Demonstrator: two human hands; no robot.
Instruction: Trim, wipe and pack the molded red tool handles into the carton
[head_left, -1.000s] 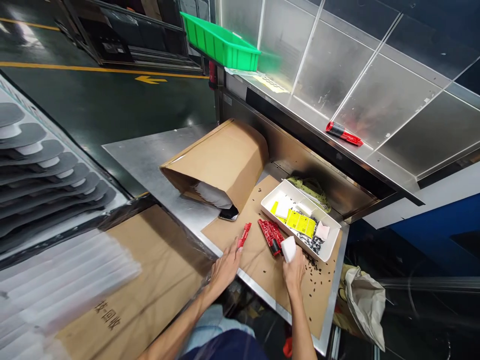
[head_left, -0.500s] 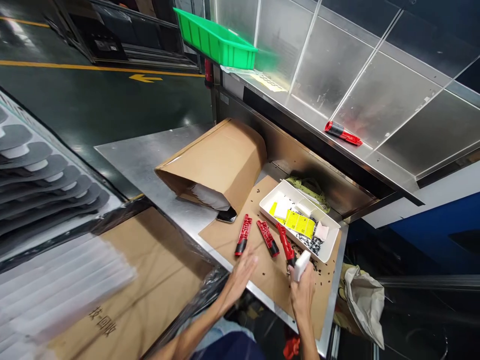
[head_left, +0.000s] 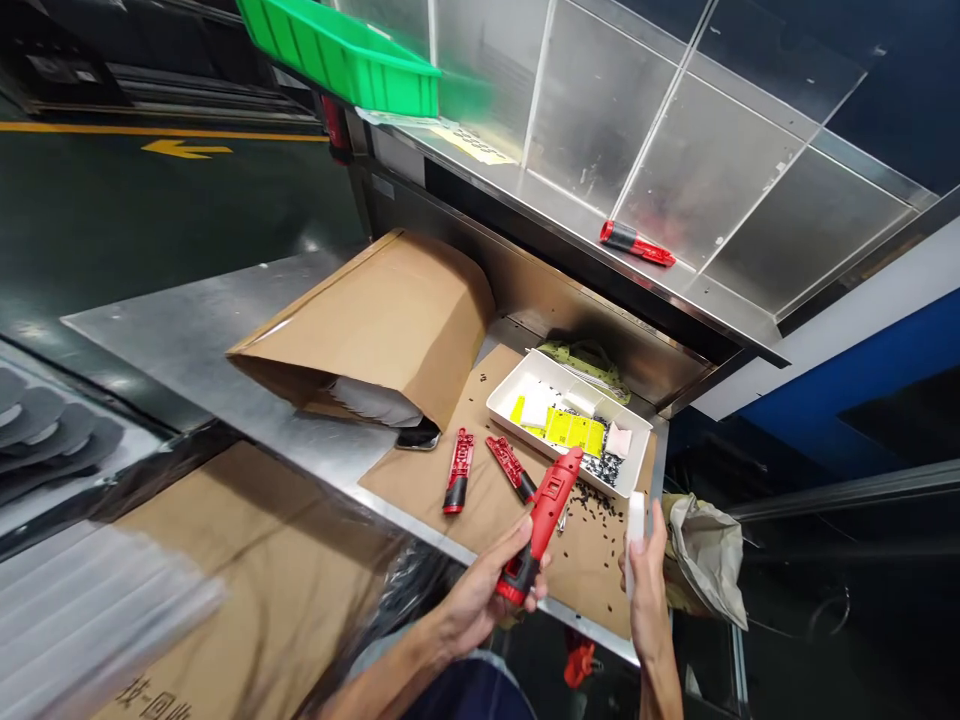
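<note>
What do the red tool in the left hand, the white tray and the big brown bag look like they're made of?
The red tool looks like glossy moulded plastic, judging by its smooth, shiny shell. The white tray seems to be plastic too, with smooth, thin moulded walls. The brown bag looks like matte kraft paper, with soft creases along its folds.

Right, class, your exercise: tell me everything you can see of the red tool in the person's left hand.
The red plastic tool is long and narrow, with a black section near its lower end and small openings in its upper body. The left hand grips it low down, tilted, its tip pointing up toward a white tray. Only that hand visibly touches it.
</note>
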